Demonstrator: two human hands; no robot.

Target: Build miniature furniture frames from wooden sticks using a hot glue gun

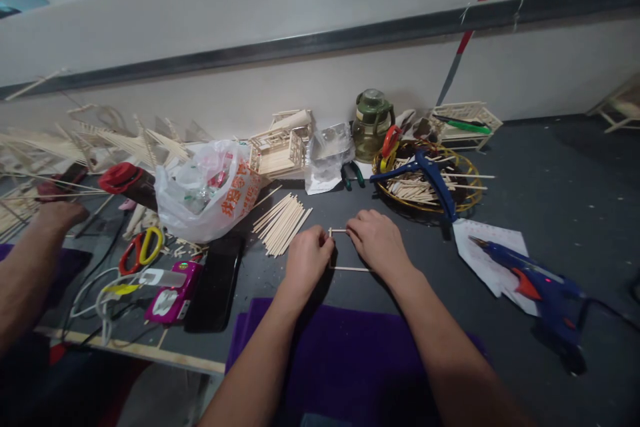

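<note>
Plastic bag — orange characters, unreadable

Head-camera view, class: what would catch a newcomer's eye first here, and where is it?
Probably the left hand and right hand near the centre, touching a small frame of thin wooden sticks. Then comes the blue hot-glue gun at right, its nozzle over white paper. At left, a white plastic bag with orange lettering sits beside a red-lidded bottle.

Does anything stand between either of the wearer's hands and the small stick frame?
Nothing visible does. The left hand has its fingertips at the left side of the small stick frame, and the right hand reaches its far stick. The loose sticks lie off to the left.
</note>
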